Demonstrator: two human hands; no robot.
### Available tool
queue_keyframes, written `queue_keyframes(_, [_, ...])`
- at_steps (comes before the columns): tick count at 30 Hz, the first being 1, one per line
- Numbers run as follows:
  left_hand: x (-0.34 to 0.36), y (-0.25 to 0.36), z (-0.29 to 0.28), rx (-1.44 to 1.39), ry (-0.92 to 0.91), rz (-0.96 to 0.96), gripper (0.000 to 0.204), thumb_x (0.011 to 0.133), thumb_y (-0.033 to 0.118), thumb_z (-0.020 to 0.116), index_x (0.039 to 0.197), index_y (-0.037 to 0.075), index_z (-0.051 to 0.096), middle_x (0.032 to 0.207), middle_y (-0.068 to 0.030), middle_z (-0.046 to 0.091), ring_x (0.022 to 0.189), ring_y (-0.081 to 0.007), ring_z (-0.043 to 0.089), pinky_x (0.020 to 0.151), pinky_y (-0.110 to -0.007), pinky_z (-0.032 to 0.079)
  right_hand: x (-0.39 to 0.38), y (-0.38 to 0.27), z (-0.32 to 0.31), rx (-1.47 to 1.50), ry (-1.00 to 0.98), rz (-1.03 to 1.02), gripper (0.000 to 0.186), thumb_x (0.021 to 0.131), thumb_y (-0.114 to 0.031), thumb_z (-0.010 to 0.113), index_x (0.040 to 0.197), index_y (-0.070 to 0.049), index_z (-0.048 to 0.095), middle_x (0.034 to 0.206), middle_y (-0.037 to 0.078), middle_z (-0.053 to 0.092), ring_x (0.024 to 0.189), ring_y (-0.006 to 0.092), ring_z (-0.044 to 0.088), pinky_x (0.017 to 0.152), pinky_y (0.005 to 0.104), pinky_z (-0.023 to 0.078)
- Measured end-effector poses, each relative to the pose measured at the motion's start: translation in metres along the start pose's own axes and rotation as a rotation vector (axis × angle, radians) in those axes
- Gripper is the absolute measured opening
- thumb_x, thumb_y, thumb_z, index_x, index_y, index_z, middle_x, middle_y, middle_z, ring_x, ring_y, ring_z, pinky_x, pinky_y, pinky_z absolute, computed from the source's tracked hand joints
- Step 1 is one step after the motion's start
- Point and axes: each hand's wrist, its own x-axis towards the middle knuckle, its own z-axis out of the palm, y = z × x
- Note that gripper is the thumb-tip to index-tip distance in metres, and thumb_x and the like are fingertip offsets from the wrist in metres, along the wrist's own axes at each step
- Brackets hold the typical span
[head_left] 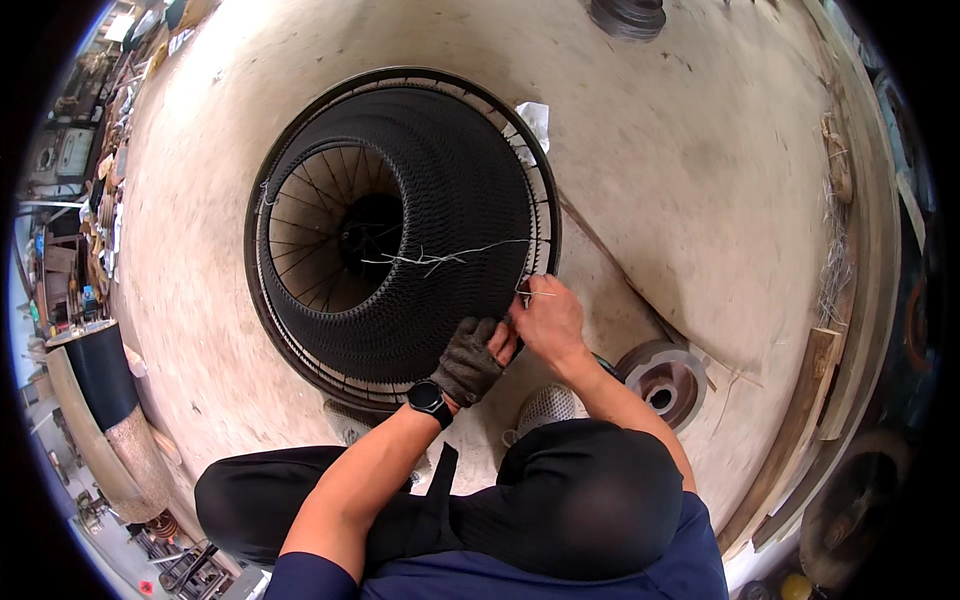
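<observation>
A large stack of black toothed bands [455,160], nested in a tapering coil, stands on a spoked wheel-like reel [549,200] in front of me. My left hand [472,362], in a dark grey glove with bare fingertips, is closed at the near right edge of the coil; what its fingers press on is hidden. Beside it my right hand [549,318], bare, pinches a thin pale wire [538,293] against the coil's rim. Another twisted wire [440,259] lies across the bands, its loose ends reaching over the central opening.
A round metal pulley-like wheel [660,386] lies on the floor by my right knee, with a long thin strip [610,250] behind it. White paper [534,124] rests by the reel. Wooden beams [790,430] line the right side; cluttered shelving [75,220] stands left.
</observation>
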Motion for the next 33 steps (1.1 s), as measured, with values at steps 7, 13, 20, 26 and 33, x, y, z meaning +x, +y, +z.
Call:
queue_keyframes(7, [0.004,-0.001,-0.007,-0.025,0.045,0.015,0.024,0.079,0.015,0.066,0.101,0.007,0.069,0.098,-0.0085,0.061,0.085,-0.0257,0.059,0.076,-0.042,0.047,-0.006,-0.006,-0.007,0.121,-0.003,0.128,0.023,0.078,-0.020,0.066,0.089,0.000,0.062,0.090,0.019,0.064,0.087,0.0407,0.064,0.077,0.0492,0.051])
queue_keyframes(13, [0.011,-0.002,-0.007,-0.031,0.093,-0.084,0.024,0.080,0.014,0.066,0.101,0.003,0.070,0.101,-0.0098,0.063,0.085,-0.0261,0.061,0.072,-0.042,0.049,-0.016,-0.002,-0.007,0.232,0.030,0.129,0.023,0.078,-0.020,0.071,0.086,-0.001,0.062,0.086,0.018,0.064,0.080,0.0377,0.064,0.071,0.0462,0.050])
queue_keyframes(20, [0.010,0.001,-0.002,-0.023,0.050,-0.107,0.028,0.083,0.015,0.062,0.108,0.003,0.068,0.107,-0.0109,0.063,0.091,-0.0256,0.062,0.078,-0.041,0.049,-0.020,0.014,0.008,0.299,0.132,0.006,0.016,0.084,-0.013,0.070,0.089,0.000,0.060,0.084,0.018,0.065,0.073,0.0329,0.064,0.066,0.0421,0.051])
queue_keyframes(26, [0.016,-0.001,-0.007,-0.066,-0.043,-0.103,0.038,0.086,0.015,0.055,0.120,0.000,0.064,0.115,-0.0126,0.062,0.097,-0.0267,0.060,0.084,-0.041,0.048,-0.015,0.019,0.004,0.577,0.070,0.136,0.014,0.088,-0.003,0.069,0.099,0.000,0.060,0.084,0.007,0.067,0.075,0.0140,0.064,0.068,0.0299,0.052])
queue_keyframes(33, [0.022,0.003,-0.003,-0.027,-0.027,-0.135,0.038,0.086,0.014,0.055,0.120,-0.001,0.063,0.114,-0.0127,0.061,0.099,-0.0268,0.059,0.086,-0.041,0.048,-0.011,0.008,-0.008,0.643,0.056,0.147,0.020,0.088,0.000,0.069,0.105,0.000,0.060,0.093,0.007,0.067,0.079,0.0109,0.064,0.070,0.0270,0.052])
